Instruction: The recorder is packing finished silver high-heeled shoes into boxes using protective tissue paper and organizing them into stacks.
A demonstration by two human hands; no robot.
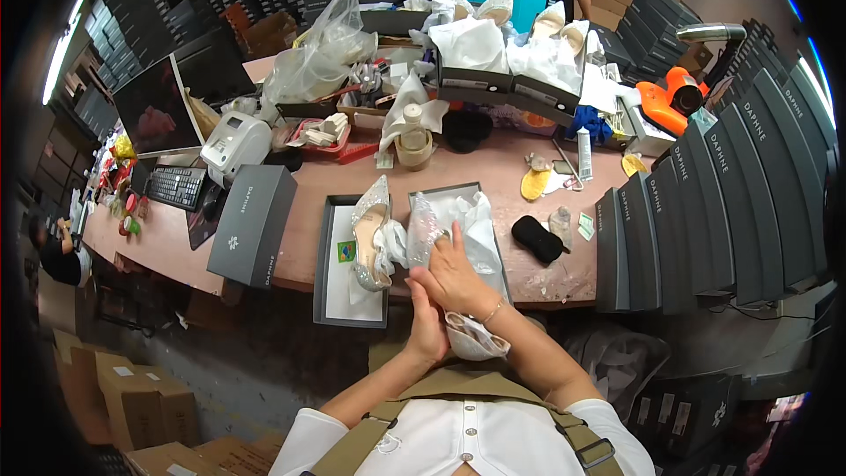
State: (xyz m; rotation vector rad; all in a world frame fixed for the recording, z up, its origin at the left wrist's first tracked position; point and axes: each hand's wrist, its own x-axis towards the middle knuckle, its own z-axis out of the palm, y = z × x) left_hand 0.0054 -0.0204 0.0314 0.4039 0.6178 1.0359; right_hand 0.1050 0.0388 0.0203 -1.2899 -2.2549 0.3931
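Observation:
My right hand (454, 271) grips a glittery silver high-heeled shoe (424, 231) over an open shoe box lined with white tissue paper (476, 220). My left hand (427, 324) presses up against the heel of my right hand from below; its grip is hidden. A crumpled white pouch (473, 341) hangs just under my right wrist. The matching silver shoe (372, 234) lies on its side in the open grey box (328, 247) to the left, at the front edge of the pink worktable (493, 167).
A row of upright black shoe boxes (705, 203) stands at the right, and a dark grey lid (251, 225) at the left. Behind are a label printer (233, 145), keyboard (176, 185), tape roll (414, 150) and black pad (538, 240). Another person (57, 251) works far left.

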